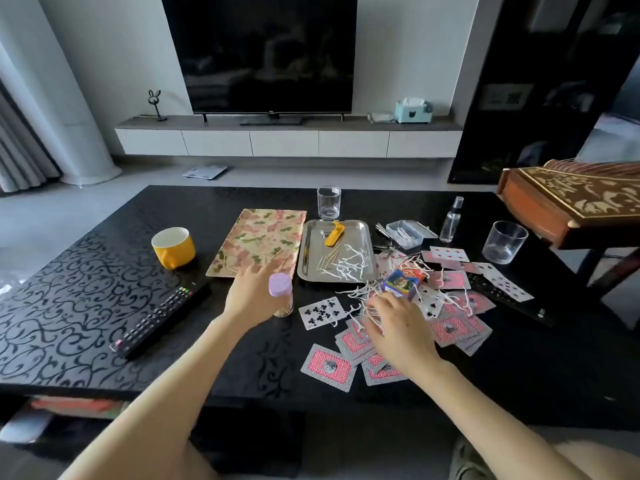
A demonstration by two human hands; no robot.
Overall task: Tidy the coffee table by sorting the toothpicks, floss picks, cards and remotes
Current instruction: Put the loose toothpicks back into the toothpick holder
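The left hand (251,294) lies with fingers straight and spread on the floral placemat's (258,240) near edge, just beside the purple-capped toothpick jar (281,297). The right hand (398,329) covers playing cards (329,367) and loose floss picks (360,292) near the coffee table's (86,289) front edge — its fingertips are blurred, so any pinch cannot be told. Toothpicks (330,259) lie in the steel tray (311,237); one remote (157,318) sits left, another remote (485,287) half buried under cards at right.

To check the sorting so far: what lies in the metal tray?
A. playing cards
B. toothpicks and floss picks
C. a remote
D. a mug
B: the tray holds toothpicks and white floss picks, with an orange item.
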